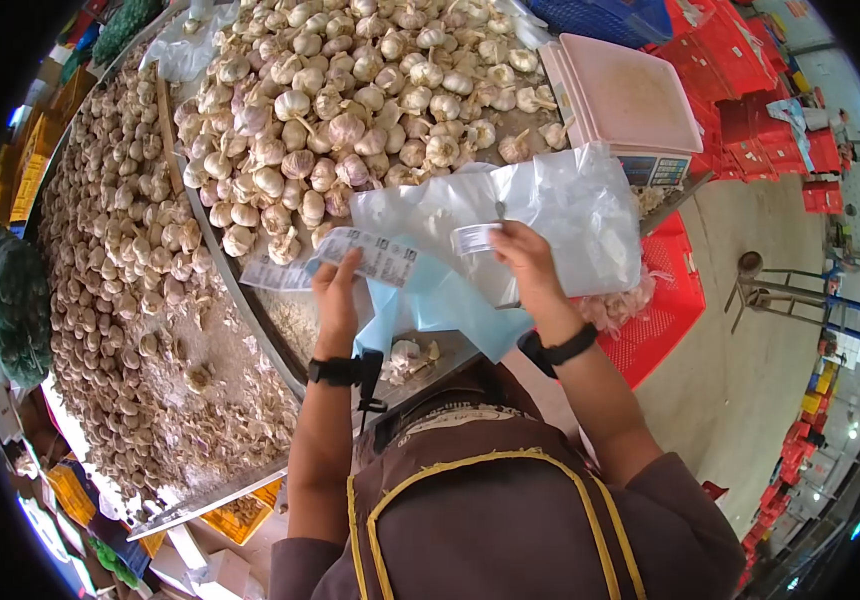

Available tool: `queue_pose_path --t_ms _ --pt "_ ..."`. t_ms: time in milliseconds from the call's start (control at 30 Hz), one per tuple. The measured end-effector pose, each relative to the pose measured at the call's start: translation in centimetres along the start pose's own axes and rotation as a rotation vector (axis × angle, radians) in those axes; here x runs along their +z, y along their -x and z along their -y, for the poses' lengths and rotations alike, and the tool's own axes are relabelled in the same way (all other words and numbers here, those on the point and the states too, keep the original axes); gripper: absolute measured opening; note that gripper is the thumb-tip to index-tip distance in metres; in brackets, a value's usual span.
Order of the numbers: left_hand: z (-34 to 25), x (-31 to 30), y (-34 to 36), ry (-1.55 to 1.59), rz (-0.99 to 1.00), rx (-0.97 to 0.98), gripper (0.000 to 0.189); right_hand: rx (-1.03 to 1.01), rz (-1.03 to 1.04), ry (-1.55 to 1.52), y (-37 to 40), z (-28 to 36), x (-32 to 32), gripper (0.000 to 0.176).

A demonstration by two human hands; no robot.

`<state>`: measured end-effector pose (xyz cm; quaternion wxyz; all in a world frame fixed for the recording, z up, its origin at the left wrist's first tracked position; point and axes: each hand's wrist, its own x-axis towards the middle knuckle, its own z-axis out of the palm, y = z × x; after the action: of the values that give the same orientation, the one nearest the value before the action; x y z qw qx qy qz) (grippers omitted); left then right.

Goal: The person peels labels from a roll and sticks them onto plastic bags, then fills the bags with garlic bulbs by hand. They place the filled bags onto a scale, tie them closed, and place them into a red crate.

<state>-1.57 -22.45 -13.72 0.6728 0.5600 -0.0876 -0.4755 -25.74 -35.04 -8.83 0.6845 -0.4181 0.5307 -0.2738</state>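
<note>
Left hand (336,290) pinching printed label strip (375,258), right hand (528,255) gripping single white label (474,239) above clear plastic bag (585,210), light-blue sheet (440,300) between wrists, garlic bulbs (350,110) heaped beyond, scale (655,168) at far right corner.

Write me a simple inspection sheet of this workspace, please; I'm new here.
Surface: table, dusty, with papery scraps near the front edge
Job's things: strip of printed labels, small label, clear plastic, light blue sheet
Clutter: large garlic heap behind the plastic
Hands: left hand holds the strip; right hand holds the small label
Cables: nothing seen
Surroundings: red crate beside the table; scale behind it; green net sack far left
</note>
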Motion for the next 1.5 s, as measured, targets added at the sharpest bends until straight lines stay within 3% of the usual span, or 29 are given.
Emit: queue_pose_path --t_ms 100,167,300,400,467,600,667,700,767,967,1100,1200,1267,1367,1500 --pt "-1.7 -1.8 2.7 0.041 -0.095 -0.024 0.018 -0.152 0.094 -0.026 -3.0 -2.1 3.0 0.022" --pt "-3.2 -2.9 5.6 0.102 -0.137 -0.009 0.019 0.052 0.101 0.084 -4.5 -2.3 4.4 0.021" --pt "-4.6 -5.6 9.6 0.239 -0.272 -0.011 0.017 0.181 0.052 0.063 -7.2 -4.9 6.9 0.019" --pt "-4.1 -9.5 11.4 0.269 -0.242 0.018 0.017 0.045 0.067 0.099 -8.3 -6.9 7.8 0.025" --pt "-6.6 -8.1 12.7 0.309 -0.268 0.048 0.019 -0.166 -0.081 0.671 -7.9 -6.5 8.6 0.028" --pt "-9.6 -9.3 15.3 0.286 -0.382 0.234 0.028 -0.342 -0.259 0.884 -5.9 -4.9 10.0 0.026" --pt "-11.2 -10.7 16.9 0.286 -0.432 0.322 0.03 -0.616 -0.236 0.908 -5.8 -4.8 9.3 0.027" --pt "-11.8 -12.0 17.6 0.305 -0.427 0.318 0.031 -0.622 -0.239 0.907 -5.3 -4.8 9.2 0.027" --pt "-12.6 -14.3 18.4 0.367 -0.45 0.304 0.034 -0.322 0.127 1.088 -3.6 -5.3 8.7 0.025" --pt "-12.5 -16.9 18.6 0.395 -0.372 0.271 0.033 -0.318 0.098 1.088 -3.4 -6.7 8.8 0.019" --pt "-11.7 -14.2 18.0 0.38 -0.318 0.181 0.03 -0.252 0.083 1.046 -3.5 -6.2 7.8 0.019" --pt "-10.7 -13.2 17.3 0.329 -0.269 0.156 0.027 -0.399 -0.028 1.032 -3.3 -6.1 7.0 0.022" --pt "-10.5 -12.9 17.2 0.283 -0.288 0.123 0.025 -0.294 0.072 1.012 -2.1 -4.8 7.4 0.022" --pt "-11.4 -12.7 17.2 0.268 -0.293 0.146 0.024 -0.404 0.115 1.15 -1.7 -6.2 8.6 0.023" --pt "-13.2 -13.1 17.7 0.269 -0.3 0.154 0.027 -0.376 0.128 1.12 -2.7 -7.6 8.8 0.026"
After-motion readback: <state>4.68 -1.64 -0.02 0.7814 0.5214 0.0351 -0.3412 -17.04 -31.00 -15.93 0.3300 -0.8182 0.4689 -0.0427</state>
